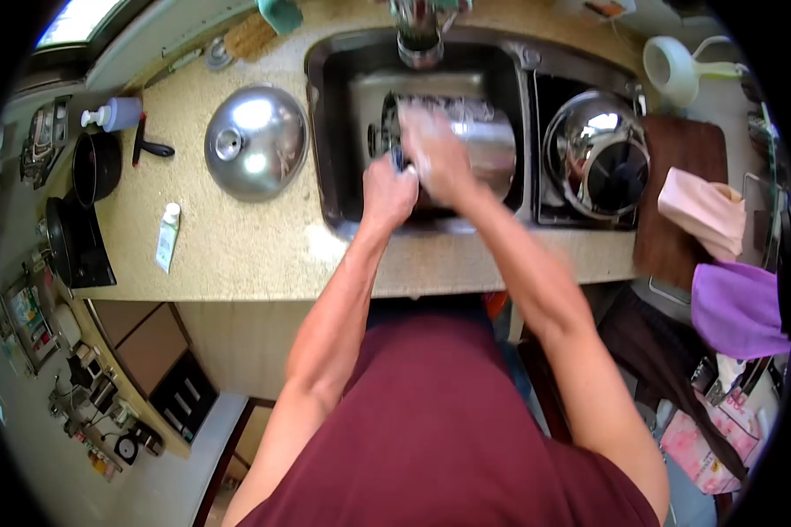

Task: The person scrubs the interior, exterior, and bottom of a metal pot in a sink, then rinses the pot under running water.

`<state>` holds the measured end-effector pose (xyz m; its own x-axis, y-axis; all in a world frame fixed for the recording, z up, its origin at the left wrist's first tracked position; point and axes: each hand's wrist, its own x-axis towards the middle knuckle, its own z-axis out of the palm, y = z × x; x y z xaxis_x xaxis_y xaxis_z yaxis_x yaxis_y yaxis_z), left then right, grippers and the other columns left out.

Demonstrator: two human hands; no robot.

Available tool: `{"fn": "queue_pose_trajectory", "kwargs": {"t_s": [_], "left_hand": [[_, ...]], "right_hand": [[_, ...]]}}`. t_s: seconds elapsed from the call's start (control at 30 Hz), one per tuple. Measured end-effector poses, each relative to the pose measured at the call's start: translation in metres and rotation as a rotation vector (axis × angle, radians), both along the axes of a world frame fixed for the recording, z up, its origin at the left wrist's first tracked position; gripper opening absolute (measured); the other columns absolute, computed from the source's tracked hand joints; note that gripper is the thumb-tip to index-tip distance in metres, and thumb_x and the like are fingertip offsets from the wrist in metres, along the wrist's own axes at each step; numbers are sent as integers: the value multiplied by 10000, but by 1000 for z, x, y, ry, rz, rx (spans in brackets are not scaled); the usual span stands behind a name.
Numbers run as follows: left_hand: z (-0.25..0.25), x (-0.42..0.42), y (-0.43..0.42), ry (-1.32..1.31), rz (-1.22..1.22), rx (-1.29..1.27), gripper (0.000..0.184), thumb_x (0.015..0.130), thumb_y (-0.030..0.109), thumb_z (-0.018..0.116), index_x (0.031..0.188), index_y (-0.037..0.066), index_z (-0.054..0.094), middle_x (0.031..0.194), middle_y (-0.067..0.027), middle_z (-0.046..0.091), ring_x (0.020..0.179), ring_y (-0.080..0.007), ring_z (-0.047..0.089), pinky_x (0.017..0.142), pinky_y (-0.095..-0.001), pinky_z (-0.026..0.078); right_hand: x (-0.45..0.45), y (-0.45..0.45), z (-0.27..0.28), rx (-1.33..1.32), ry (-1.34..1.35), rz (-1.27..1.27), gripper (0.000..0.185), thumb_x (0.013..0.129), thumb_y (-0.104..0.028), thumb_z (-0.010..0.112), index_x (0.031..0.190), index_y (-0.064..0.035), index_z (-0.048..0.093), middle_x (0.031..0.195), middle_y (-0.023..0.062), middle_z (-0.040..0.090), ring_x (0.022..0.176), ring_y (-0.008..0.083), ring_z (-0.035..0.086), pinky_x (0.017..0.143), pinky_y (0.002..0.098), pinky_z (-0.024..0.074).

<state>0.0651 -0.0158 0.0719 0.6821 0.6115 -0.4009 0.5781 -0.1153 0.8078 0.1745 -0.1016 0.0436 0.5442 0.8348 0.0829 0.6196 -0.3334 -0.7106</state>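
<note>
A shiny steel pot lies on its side in the sink, with suds along its upper wall. My left hand is closed at the near side of the pot's left end, around what looks like its handle. Over the pot's left part, my right hand is smeared by motion. Its fingers cannot be made out, nor whether anything is in them. The faucet stands at the sink's far edge.
A domed steel lid rests on the counter left of the sink. Beyond it are a white tube, a black-handled tool and a pump bottle. Right of the sink sit a steel bowl-like vessel and a brown board.
</note>
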Motion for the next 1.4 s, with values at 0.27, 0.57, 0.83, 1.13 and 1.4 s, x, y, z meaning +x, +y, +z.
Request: {"fn": "queue_pose_trajectory", "kwargs": {"t_s": [0.27,0.57,0.83,1.13,1.4], "left_hand": [[6,2,-3,81,-19,21,221,801,160,574,875,-36,642,795,-281,656,799,-463,654,728,-504,508],[2,6,2,-13,4,-74,289,871,245,605,832,-39,643,638,-163,580,587,-233,541,609,-417,463],[-3,14,8,18,115,-15,656,986,550,561,784,-71,616,617,-110,525,645,-206,474,629,-431,434],[11,45,22,48,335,-315,680,1001,537,551,673,-57,601,637,-46,546,641,-157,454,593,-379,417],[20,53,37,83,272,-391,601,1015,561,508,874,4,686,778,-107,665,629,-187,629,470,-346,498]], "right_hand": [[42,34,-17,-136,-40,153,388,993,-220,528,1336,-52,594,1424,171,570,1360,342,490,1127,516,352],[31,2,-5,-38,-265,81,340,966,-242,533,1257,-122,664,1350,113,636,1310,316,550,1096,567,366],[48,-9,-24,-97,-296,-166,288,988,-270,524,1120,-88,703,1247,104,674,1184,309,594,1041,513,393],[-30,-27,1,132,-61,-237,515,928,-194,615,1422,-75,536,1469,153,536,1395,333,466,1178,504,314],[-16,-30,-5,89,-185,-40,457,966,-248,592,1399,-105,569,1504,98,515,1459,301,388,1218,508,262]]}}
